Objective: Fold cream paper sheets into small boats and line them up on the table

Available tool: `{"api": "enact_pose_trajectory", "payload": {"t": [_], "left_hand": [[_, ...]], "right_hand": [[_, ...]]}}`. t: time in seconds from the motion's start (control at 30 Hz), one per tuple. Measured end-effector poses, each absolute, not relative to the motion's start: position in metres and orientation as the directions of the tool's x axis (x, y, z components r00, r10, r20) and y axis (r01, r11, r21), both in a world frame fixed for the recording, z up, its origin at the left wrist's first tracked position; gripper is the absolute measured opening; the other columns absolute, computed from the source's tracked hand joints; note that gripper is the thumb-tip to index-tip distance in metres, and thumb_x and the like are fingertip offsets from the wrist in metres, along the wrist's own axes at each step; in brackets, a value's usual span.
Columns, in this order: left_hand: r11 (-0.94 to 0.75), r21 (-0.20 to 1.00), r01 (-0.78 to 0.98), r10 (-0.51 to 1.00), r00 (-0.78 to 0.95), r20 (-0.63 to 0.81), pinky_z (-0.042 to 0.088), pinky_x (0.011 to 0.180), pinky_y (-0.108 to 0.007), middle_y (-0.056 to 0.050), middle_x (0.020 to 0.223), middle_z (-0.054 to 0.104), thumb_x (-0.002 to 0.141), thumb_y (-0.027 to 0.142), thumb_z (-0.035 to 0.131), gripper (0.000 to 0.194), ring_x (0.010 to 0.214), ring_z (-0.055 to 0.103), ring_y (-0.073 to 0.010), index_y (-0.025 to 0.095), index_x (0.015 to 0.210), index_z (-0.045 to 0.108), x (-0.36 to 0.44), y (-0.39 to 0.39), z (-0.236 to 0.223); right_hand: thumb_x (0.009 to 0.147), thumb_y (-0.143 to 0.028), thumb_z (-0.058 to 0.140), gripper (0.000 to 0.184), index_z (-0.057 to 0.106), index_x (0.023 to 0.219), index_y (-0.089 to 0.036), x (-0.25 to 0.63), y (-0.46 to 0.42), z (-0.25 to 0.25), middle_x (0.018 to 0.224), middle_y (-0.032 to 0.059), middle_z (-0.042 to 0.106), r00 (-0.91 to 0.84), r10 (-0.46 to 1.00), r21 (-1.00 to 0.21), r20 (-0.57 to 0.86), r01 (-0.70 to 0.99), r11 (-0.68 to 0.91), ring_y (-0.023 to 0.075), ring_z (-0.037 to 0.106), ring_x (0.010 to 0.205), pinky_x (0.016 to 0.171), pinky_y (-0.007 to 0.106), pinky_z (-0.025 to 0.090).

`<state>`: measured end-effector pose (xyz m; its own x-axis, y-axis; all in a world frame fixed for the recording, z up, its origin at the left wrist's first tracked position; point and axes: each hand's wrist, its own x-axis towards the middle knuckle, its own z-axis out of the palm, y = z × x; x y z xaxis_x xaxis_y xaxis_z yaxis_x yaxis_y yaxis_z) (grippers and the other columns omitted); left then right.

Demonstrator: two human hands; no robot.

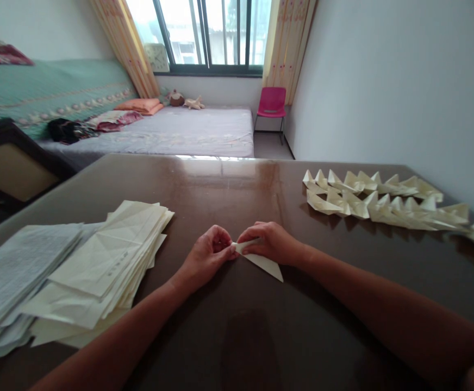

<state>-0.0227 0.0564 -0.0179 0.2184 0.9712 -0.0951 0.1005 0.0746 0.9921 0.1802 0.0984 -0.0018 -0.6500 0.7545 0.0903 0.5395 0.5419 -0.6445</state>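
Between my two hands is a folded piece of cream paper [264, 264], narrow at its left end and slanting to a sharp tip at the lower right. My left hand [212, 247] pinches the narrow left end between thumb and fingers. With bent fingers, my right hand [267, 241] grips the paper's upper edge, partly covering it. To the left lies a stack of creased cream sheets [110, 250]. Rows of folded cream paper shapes with pointed peaks [355, 203] stand at the right.
A pile of printed sheets [20, 271] lies at the far left of the glossy brown table [220, 206]. Beyond the table are a bed [204, 130] and a pink chair [272, 102]. A dark cabinet [12, 168] stands to the left, a white wall to the right.
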Motion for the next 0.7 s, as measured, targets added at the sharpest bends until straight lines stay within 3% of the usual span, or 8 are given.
{"api": "enact_pose_trajectory", "payload": {"t": [0.13, 0.23, 0.43, 0.57, 0.7], "left_hand": [[0.04, 0.993, 0.113, 0.963, 0.261, -0.068, 0.049, 0.065, -0.024, 0.004, 0.074, 0.056, 0.077, 0.033, 0.067, 0.025, 0.069, 0.059, -0.0107, 0.017, 0.088, 0.052, -0.0221, 0.0545, -0.0188], [-0.024, 0.966, 0.257, 0.953, 0.299, -0.055, 0.048, 0.064, -0.024, 0.002, 0.073, 0.058, 0.083, 0.035, 0.06, 0.02, 0.067, 0.058, -0.0116, 0.017, 0.089, 0.055, -0.0209, 0.0523, -0.0184], [-0.339, 0.682, 0.648, 0.928, 0.35, 0.128, 0.041, 0.065, -0.025, -0.001, 0.08, 0.057, 0.09, 0.031, 0.048, 0.02, 0.069, 0.054, -0.0123, 0.018, 0.079, 0.058, -0.0222, 0.0497, -0.0118], [-0.404, 0.609, 0.682, 0.902, 0.407, 0.142, 0.038, 0.068, -0.026, 0.0, 0.08, 0.055, 0.093, 0.031, 0.042, 0.022, 0.073, 0.052, -0.0133, 0.019, 0.079, 0.054, -0.0249, 0.0497, -0.0093], [-0.388, 0.615, 0.686, 0.908, 0.398, 0.129, 0.038, 0.068, -0.026, 0.0, 0.079, 0.054, 0.094, 0.032, 0.041, 0.021, 0.073, 0.052, -0.0139, 0.019, 0.079, 0.05, -0.0249, 0.0508, -0.0099]], "right_hand": [[0.081, -0.034, 0.066, 0.017, 0.073, 0.089, -0.021, 0.1776, 0.0983, -0.0005, 0.082, 0.0021, 0.069, -0.635, 0.77, -0.668, 0.068, 0.544, 0.508, 0.0146, 0.062, 0.077, 0.07, 0.024, 0.042], [0.082, -0.033, 0.066, 0.015, 0.073, 0.086, -0.02, 0.1762, 0.0978, -0.0022, 0.081, 0.0029, 0.068, -0.631, 0.772, -0.65, 0.076, 0.555, 0.519, 0.0145, 0.061, 0.077, 0.071, 0.023, 0.042], [0.081, -0.042, 0.065, 0.022, 0.074, 0.083, -0.022, 0.176, 0.0984, -0.0072, 0.08, 0.0027, 0.069, -0.632, 0.769, -0.665, 0.09, 0.537, 0.519, 0.0145, 0.061, 0.076, 0.069, 0.023, 0.042], [0.085, -0.036, 0.062, 0.019, 0.074, 0.087, -0.022, 0.1778, 0.1034, -0.0061, 0.081, 0.0016, 0.07, -0.707, 0.702, -0.691, 0.078, 0.469, 0.55, 0.0138, 0.062, 0.077, 0.069, 0.022, 0.042], [0.089, -0.032, 0.056, 0.02, 0.071, 0.086, -0.02, 0.1783, 0.1054, -0.0042, 0.082, 0.0028, 0.069, -0.761, 0.633, -0.627, 0.143, 0.425, 0.653, 0.0139, 0.059, 0.08, 0.074, 0.024, 0.042]]}}
